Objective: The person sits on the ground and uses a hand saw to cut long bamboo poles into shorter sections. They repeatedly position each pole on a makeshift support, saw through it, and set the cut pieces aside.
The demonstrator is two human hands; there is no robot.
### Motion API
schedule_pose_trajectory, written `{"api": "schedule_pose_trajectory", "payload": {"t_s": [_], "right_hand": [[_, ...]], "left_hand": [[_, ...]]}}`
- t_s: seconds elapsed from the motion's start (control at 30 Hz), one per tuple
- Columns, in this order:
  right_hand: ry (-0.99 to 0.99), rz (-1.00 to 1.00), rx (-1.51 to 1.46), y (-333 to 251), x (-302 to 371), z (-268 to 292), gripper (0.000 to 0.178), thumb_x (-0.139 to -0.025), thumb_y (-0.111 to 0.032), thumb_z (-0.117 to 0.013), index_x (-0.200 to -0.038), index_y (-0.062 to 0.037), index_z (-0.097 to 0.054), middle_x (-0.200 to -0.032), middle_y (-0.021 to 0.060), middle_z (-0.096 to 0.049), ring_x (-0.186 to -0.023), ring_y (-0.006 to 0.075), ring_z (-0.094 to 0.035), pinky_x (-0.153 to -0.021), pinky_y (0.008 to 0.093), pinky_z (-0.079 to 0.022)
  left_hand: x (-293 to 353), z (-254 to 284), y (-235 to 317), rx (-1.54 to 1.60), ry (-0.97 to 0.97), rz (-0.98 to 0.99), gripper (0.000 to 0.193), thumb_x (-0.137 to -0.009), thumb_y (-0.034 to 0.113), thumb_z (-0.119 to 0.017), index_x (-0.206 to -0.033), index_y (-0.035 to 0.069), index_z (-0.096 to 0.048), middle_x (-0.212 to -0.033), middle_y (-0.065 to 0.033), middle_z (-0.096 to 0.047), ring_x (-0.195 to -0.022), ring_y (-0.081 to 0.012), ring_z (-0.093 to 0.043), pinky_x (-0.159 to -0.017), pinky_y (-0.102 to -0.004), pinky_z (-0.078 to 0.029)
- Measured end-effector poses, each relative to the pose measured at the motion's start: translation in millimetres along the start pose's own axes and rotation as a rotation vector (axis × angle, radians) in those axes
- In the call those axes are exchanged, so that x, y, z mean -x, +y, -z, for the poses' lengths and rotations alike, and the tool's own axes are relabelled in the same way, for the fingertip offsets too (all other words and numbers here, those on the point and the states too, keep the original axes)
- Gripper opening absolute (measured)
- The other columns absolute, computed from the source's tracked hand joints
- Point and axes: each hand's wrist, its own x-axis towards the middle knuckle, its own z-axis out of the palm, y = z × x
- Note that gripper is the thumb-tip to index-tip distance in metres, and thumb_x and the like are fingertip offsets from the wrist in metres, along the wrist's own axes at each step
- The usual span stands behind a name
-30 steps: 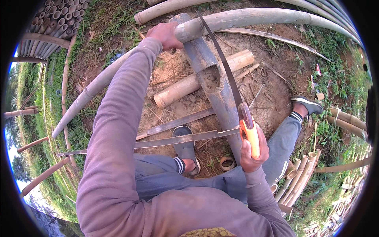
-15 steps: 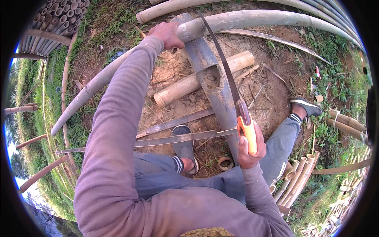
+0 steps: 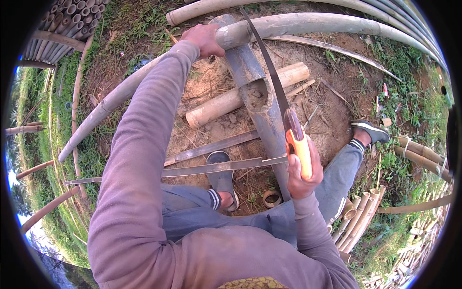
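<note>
A long pale bamboo pole (image 3: 308, 25) lies crosswise over a thick grey tube-shaped support (image 3: 243, 62). My left hand (image 3: 204, 41) is wrapped round the pole, close to where it crosses the support. In my right hand (image 3: 305, 168) is a handsaw (image 3: 272, 70), gripped by its orange handle. Its dark curved blade runs up from my fist to the pole and rests across it, just right of my left hand. How deep the teeth have cut is not visible. A shorter bamboo piece (image 3: 214, 108) lies on the ground beneath, behind the notched part of the support.
A long flat strip (image 3: 207, 169) crosses in front of my shins. My shoes (image 3: 222, 180) stand on either side of the support's near end. A bamboo ring (image 3: 272, 198) lies there. Cut bamboo (image 3: 358, 221) sits at right; stacked poles (image 3: 72, 24) fill the far left.
My right hand has pushed the saw a little forward, so its tip reaches farther beyond the pole. My left hand keeps its grip; the whole view has shifted slightly.
</note>
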Motion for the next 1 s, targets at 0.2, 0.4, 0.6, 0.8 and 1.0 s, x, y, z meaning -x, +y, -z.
{"api": "schedule_pose_trajectory", "payload": {"t_s": [0.2,0.4,0.6,0.8,1.0], "right_hand": [[0.101,0.142,0.030,25,-98,-63,0.047,-0.097,-0.011,-0.079,-0.137,0.0054,-0.064,-0.117,0.0201,-0.077,-0.099,0.0243,-0.078,-0.084,0.0349,-0.061],[0.057,0.019,-0.099,8,-127,-75,0.046,-0.098,-0.013,-0.078,-0.137,0.0069,-0.064,-0.117,0.0189,-0.077,-0.101,0.0228,-0.077,-0.087,0.0336,-0.061],[0.018,-0.112,-0.211,2,24,0,0.050,-0.100,-0.008,-0.071,-0.142,0.0149,-0.055,-0.131,0.0280,-0.071,-0.121,0.0355,-0.073,-0.105,0.0408,-0.057],[0.081,0.023,-0.188,13,-156,-88,0.043,-0.097,-0.011,-0.079,-0.135,0.0035,-0.065,-0.116,0.0164,-0.077,-0.100,0.0191,-0.075,-0.086,0.0316,-0.059],[-0.060,-0.005,-0.303,22,-118,-70,0.061,-0.096,-0.016,-0.081,-0.149,0.0011,-0.055,-0.131,0.0160,-0.072,-0.112,0.0229,-0.072,-0.096,0.0339,-0.058]], "left_hand": [[1,-2,17,-0.016,0.035,0.010,0.073,-0.069,0.044,-0.083,-0.133,0.014,-0.066,-0.120,-0.0166,-0.077,-0.115,-0.0361,-0.073,-0.102,-0.0474,-0.057],[-5,-5,2,0.013,0.035,-0.021,0.074,-0.069,0.044,-0.083,-0.134,0.013,-0.067,-0.123,-0.0177,-0.076,-0.116,-0.0365,-0.073,-0.104,-0.0485,-0.056],[-4,-6,4,0.017,-0.011,-0.017,0.075,-0.067,0.043,-0.084,-0.135,0.016,-0.067,-0.123,-0.0162,-0.076,-0.117,-0.0353,-0.072,-0.104,-0.0474,-0.056],[3,0,21,0.018,0.022,0.029,0.081,-0.070,0.043,-0.086,-0.142,0.014,-0.063,-0.127,-0.0187,-0.075,-0.122,-0.0381,-0.070,-0.106,-0.0467,-0.055],[17,-2,10,0.141,-0.111,-0.112,0.087,-0.065,0.036,-0.087,-0.145,0.010,-0.063,-0.129,-0.0236,-0.073,-0.122,-0.0401,-0.069,-0.108,-0.0460,-0.054]]}}
